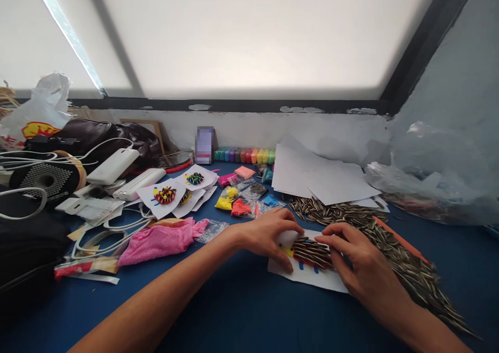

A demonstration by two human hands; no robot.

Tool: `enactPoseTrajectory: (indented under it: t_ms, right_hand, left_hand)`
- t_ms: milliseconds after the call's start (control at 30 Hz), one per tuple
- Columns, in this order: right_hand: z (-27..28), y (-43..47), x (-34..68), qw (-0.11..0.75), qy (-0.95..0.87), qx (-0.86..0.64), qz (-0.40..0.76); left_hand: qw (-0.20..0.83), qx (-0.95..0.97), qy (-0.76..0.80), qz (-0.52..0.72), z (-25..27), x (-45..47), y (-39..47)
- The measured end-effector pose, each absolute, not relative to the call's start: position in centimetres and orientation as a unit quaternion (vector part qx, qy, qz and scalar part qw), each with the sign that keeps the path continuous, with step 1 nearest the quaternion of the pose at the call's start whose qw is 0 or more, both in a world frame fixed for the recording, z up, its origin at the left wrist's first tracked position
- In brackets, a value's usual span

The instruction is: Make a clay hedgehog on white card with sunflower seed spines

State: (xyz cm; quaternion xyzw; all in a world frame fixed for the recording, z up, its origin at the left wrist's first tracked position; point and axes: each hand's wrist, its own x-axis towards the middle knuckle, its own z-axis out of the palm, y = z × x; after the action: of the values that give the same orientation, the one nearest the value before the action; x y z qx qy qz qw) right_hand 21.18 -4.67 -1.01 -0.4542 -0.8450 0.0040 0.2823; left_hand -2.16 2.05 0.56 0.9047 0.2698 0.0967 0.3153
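Note:
A white sheet of paper (pixel 327 280) lies on the blue table in front of me. On it is a hedgehog-like figure with a yellow clay head (pixel 287 251), blue feet and a red body covered in rows of striped sunflower seeds (pixel 312 252). My left hand (pixel 267 235) rests over the paper's left side, thumb and fingers apart around the head. From the right, my right hand (pixel 360 262) reaches over the seed-covered body, its fingers bent together at the upper right of the seeds. Whatever they may pinch is too small or hidden to make out.
Loose sunflower seeds (pixel 405 270) spread along the right, with white sheets (pixel 319 173) behind them. Bags of coloured clay (pixel 241 206) lie at the centre. Finished seed figures on paper (pixel 159 207), a pink cloth (pixel 158 243), cables and white power banks (pixel 113 166) crowd the left.

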Motion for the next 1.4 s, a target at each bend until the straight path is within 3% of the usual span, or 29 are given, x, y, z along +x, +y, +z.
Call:
enactPoseTrajectory:
  t_ms: [267,400,533,733,967,1067,1200,1400]
  right_hand:
    - [-0.4,-4.5,22.3,0.306,-0.825,-0.475,-0.018]
    - [0.0,-4.3,22.9,0.309,-0.815,-0.490,-0.026]
    - [0.2,-4.3,23.3,0.313,-0.810,-0.495,-0.035]
    - [0.6,-4.5,23.7,0.315,-0.810,-0.492,-0.049]
    - [0.8,-4.5,23.8,0.324,-0.803,-0.500,-0.018]
    - [1.1,-4.6,23.5,0.344,-0.785,-0.514,0.024]
    - [2.2,-5.0,22.3,0.364,-0.746,-0.545,0.116]
    - [5.3,-4.5,20.3,0.419,-0.709,-0.559,0.089]
  left_hand:
    - [0.323,0.890,0.283,0.154,2.1,-2.5,1.9]
    - [0.216,0.865,0.392,0.227,1.9,-2.9,3.1]
    - [0.094,0.867,0.469,0.142,0.5,-3.3,4.1]
    - [0.050,0.876,0.470,0.095,-0.3,-3.2,4.5]
    - [0.051,0.852,0.486,0.189,2.6,-3.1,4.6]
    - [0.259,0.787,0.427,0.362,5.3,-2.3,4.2]
    - [0.552,0.663,0.324,0.388,7.0,0.6,3.7]
    - [0.650,0.603,0.295,0.355,6.2,3.5,3.3]
